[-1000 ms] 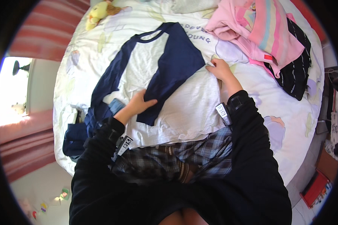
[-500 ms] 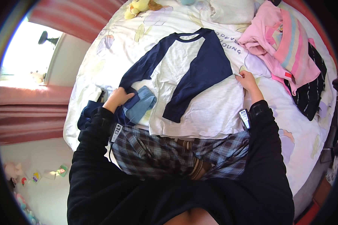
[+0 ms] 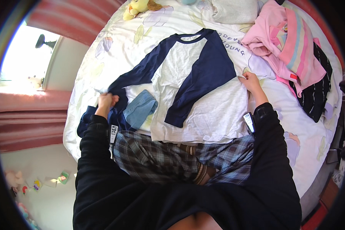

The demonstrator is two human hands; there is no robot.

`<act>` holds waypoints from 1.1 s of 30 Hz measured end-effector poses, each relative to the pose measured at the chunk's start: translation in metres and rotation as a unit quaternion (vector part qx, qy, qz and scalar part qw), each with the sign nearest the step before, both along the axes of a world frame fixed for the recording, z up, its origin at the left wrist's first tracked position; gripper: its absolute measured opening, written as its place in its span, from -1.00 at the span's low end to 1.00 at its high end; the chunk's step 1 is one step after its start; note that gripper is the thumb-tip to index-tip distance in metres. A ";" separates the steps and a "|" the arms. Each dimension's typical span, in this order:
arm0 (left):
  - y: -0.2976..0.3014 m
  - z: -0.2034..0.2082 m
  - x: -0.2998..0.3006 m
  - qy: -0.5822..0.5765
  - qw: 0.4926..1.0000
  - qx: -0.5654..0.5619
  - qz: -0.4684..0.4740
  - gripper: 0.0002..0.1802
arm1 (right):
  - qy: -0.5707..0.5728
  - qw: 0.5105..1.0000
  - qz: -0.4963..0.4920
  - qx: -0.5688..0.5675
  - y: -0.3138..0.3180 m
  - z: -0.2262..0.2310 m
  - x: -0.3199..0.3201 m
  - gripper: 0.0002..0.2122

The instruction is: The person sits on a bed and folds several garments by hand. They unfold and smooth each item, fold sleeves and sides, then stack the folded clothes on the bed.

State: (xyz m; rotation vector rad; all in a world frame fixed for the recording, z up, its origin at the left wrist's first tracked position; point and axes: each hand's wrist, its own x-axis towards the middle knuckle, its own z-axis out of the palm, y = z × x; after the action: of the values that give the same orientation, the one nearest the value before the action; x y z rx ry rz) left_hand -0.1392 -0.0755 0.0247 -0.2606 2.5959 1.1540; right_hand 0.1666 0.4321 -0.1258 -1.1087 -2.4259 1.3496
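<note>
A long-sleeved raglan shirt (image 3: 188,57), light grey with navy sleeves, lies spread on the bed before me. Its right sleeve is folded down across the body, and the left one stretches out toward the left. My left hand (image 3: 108,100) is closed on the end of that stretched sleeve. At the shirt's right side, my right hand (image 3: 251,82) pinches the pale edge just below the navy shoulder part. A folded blue denim piece (image 3: 140,108) and a dark navy garment (image 3: 89,119) lie by my left forearm.
The bed (image 3: 99,73) has a white flowered cover. Pink striped clothing (image 3: 272,46) lies on a black garment (image 3: 317,92) to the right. A yellow plush toy (image 3: 136,8) and a whitish cloth (image 3: 234,10) are at the far side. Pink curtains (image 3: 30,115) hang left.
My left hand has moved left and slightly up, drawing the navy sleeve out straighter and uncovering more of the denim piece. The right hand keeps its pinch in nearly the same place.
</note>
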 end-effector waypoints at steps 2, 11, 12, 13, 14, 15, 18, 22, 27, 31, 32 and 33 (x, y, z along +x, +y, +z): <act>-0.010 0.020 -0.018 0.173 0.981 -0.084 0.015 -0.73 | 0.000 1.000 0.001 0.002 -0.001 0.001 0.000 -0.80; 0.003 0.076 -0.044 0.409 0.897 0.166 0.023 -0.63 | 0.029 1.000 -0.001 -0.002 -0.002 0.000 0.000 -0.82; 0.005 0.074 -0.047 0.414 0.883 0.213 0.053 -0.61 | 0.029 1.000 -0.002 -0.006 -0.002 0.000 0.000 -0.82; 0.006 0.073 -0.050 0.364 0.887 0.263 0.106 -0.66 | 0.025 1.000 -0.004 -0.019 -0.001 0.000 0.000 -0.82; 0.006 0.072 -0.053 0.311 0.884 0.312 0.157 -0.71 | 0.027 1.000 -0.001 -0.005 -0.001 0.000 0.000 -0.82; 0.006 0.070 -0.055 0.255 0.874 0.358 0.208 -0.76 | 0.026 1.000 0.000 -0.001 -0.001 -0.001 0.000 -0.81; 0.011 0.072 -0.048 0.133 0.850 0.435 0.267 -0.83 | 0.027 1.000 -0.001 -0.003 -0.001 0.000 0.001 -0.80; 0.067 0.082 -0.009 0.302 0.830 0.439 0.164 -0.58 | 0.028 0.999 -0.003 -0.023 0.000 0.000 0.001 -0.80; 0.157 0.111 0.073 0.353 0.895 0.225 -0.154 -0.72 | 0.015 0.999 -0.011 -0.032 0.001 -0.002 0.000 -0.81; 0.198 0.090 0.148 0.175 0.701 0.091 -0.685 -0.50 | -0.005 1.000 -0.007 -0.027 0.001 -0.001 0.000 -0.82; 0.199 0.083 0.158 0.094 0.642 0.060 -0.758 -0.44 | 0.015 0.999 0.000 -0.040 0.001 -0.001 0.000 -0.82; 0.196 0.077 0.160 -0.036 0.657 -0.046 -0.751 -0.46 | 0.032 0.998 0.002 -0.051 0.001 0.000 0.001 -0.82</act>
State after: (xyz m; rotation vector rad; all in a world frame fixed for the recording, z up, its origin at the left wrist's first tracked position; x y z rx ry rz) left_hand 0.0207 0.1202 0.1015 1.4924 1.6838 0.2771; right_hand 0.1674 0.4332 -0.1261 -1.0669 -2.3395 1.5000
